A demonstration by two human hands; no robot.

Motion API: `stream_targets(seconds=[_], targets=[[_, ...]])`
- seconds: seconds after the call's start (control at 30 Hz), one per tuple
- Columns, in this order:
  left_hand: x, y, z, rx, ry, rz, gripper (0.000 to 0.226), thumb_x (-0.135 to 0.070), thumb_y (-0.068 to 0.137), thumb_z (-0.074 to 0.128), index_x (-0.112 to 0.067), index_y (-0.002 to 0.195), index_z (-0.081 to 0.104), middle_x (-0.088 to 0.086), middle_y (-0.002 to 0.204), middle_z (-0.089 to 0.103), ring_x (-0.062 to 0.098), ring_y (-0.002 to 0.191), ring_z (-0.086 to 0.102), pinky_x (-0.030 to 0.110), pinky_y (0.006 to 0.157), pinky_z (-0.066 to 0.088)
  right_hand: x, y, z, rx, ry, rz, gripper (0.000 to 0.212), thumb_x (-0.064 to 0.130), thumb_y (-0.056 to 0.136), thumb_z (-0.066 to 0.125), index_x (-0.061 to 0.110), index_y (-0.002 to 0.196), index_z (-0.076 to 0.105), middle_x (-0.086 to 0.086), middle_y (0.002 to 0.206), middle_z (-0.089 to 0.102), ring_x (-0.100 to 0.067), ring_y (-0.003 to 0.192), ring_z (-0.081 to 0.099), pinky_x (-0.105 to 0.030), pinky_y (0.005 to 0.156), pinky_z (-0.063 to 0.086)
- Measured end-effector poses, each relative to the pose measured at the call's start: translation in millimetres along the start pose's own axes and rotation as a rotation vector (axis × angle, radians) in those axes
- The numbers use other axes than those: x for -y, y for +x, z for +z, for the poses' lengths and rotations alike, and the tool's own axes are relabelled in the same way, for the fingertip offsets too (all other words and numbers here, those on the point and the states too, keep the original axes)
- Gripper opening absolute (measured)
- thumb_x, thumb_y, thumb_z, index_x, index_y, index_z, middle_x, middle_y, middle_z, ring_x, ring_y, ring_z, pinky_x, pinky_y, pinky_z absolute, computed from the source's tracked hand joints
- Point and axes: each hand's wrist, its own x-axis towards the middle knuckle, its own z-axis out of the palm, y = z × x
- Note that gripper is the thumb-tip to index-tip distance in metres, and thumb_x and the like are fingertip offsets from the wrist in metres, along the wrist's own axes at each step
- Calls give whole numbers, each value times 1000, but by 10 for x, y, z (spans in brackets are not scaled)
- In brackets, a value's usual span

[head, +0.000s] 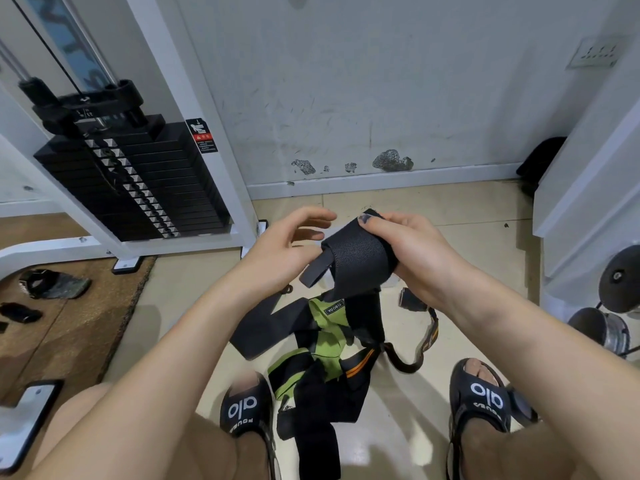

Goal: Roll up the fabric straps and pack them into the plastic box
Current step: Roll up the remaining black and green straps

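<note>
From my end it's evenly lit, soft shadows under the arms on the floor (433, 403) — heavy fisheye bending at the edges, fingertips slightly motion-blurred.

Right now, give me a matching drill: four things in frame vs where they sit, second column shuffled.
Things:
1. black strap roll
2. green strap
3. weight stack
4. wall socket

Places:
A. upper right, on the wall
B. gripped in the right hand
C. left, inside the white machine frame
D. on the floor between the sandals

Pairs: 1-B, 2-D, 3-C, 4-A
</note>
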Motion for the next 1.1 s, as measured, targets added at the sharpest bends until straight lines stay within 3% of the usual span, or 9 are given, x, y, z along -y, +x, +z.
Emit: stream_targets(seconds=[0.2,0.33,0.43,0.57,0.7,0.83,0.97,1.03,1.1], targets=[[-94,-67,-58,120,-165,68,48,-14,77,52,-22,121,69,-6,126,70,7,120,64,23,99,51,40,-13,-3,1,13,27,19,21,98,66,10,85,71,-3,71,66,-14,66,61,-25,59,46],[-64,-77,-62,121,-78,160,40,-9,82,64,-19,121,69,-8,124,70,9,124,61,39,110,47,56,-22,-2,25,71,57,18,20,99,65,3,101,70,-13,86,62,-21,78,58,-29,63,44],[-45,-67,-28,49,-78,200,27,-10,90,69,-16,116,71,-1,120,72,14,119,64,44,109,49,50,-14,-6,30,112,68,17,19,100,63,3,101,69,-12,82,64,-20,73,59,-28,62,46],[-38,-67,-22,-1,-52,229,21,-16,89,73,-23,109,72,-6,110,72,14,107,68,43,103,53,63,-23,-14,49,149,82,17,18,101,61,2,99,68,-9,77,64,-17,67,60,-28,62,46],[-16,-83,6,-28,146,341,38,-2,85,73,-26,114,68,-16,113,69,14,113,64,33,103,50,67,-36,-16,68,195,108,17,16,101,61,1,101,69,-10,82,65,-16,68,62,-27,62,49],[8,-44,52,-142,271,472,30,0,88,71,-22,109,70,-16,105,69,13,104,65,30,92,51,71,-44,-10,94,231,134,17,14,100,62,0,105,70,-15,94,66,-19,79,65,-28,70,53],[-45,-20,34,-208,127,397,26,3,92,64,-19,104,71,-14,99,72,11,102,68,26,90,52,114,-59,-33,164,279,105,11,13,98,64,5,100,71,-9,95,64,-20,94,60,-31,85,51],[-94,-3,31,-230,42,340,23,1,95,64,-19,101,70,-19,91,70,1,89,66,15,76,49,153,-63,-68,179,243,35,8,12,96,65,10,93,72,-5,91,68,-19,90,62,-28,82,52],[-149,22,52,-260,-57,287,18,1,96,62,-17,96,68,-21,77,65,-5,67,57,10,60,43,177,-76,-96,203,214,-18,13,8,95,66,9,106,72,-4,101,75,-17,92,70,-27,84,57]])
